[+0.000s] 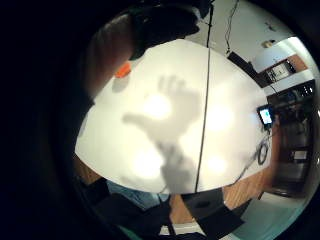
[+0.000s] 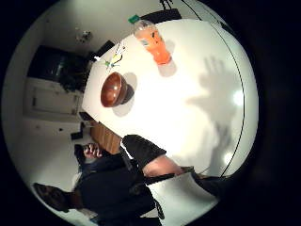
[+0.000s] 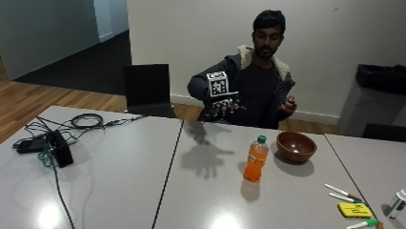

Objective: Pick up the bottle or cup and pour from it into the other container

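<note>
Orange drink bottle (image 3: 256,160) with a green cap, standing on the grey table (image 3: 114,191) just beside the brown bowl (image 3: 296,146) (probably heavy with juice, smooth and slippery), best grabbed round its middle, gloved right hand (image 3: 222,106) up high, fingers spread, holding nothing.

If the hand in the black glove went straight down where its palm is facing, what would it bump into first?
Probably just the bare table. The gloved right hand hovers palm down with fingers spread, its shadow falling on the tabletop. The orange bottle and brown bowl stand off to the side, though depth is uncertain.
</note>
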